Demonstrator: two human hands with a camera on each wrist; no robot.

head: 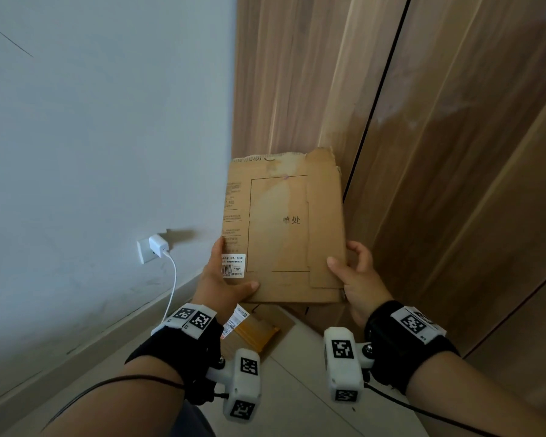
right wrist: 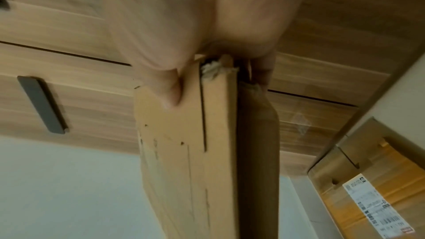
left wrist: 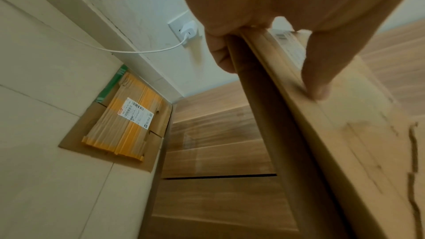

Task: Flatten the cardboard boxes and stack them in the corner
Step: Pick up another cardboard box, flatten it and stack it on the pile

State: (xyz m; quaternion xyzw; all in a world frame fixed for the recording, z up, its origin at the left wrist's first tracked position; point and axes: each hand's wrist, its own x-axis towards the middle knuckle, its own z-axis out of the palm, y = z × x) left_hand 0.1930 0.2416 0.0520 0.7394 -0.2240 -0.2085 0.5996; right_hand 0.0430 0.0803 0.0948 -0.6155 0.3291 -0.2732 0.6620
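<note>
A flattened brown cardboard box (head: 284, 228) with printed lines and a white label is held up in the air in front of the corner. My left hand (head: 226, 283) grips its lower left edge, thumb on the front face and fingers behind (left wrist: 218, 50). My right hand (head: 356, 275) grips its lower right edge, thumb (right wrist: 170, 90) on top. On the floor in the corner lies a stack of flattened boxes (left wrist: 128, 121), a yellow-taped one with a shipping label on top of a larger brown sheet (right wrist: 358, 175).
A wood-grain wardrobe (head: 438, 137) with a dark handle (right wrist: 41, 104) forms the right side of the corner. The grey wall (head: 92, 137) on the left carries a socket with a white charger (head: 158, 246) and its cable (left wrist: 128, 50). Pale floor tiles (left wrist: 46, 170) lie below.
</note>
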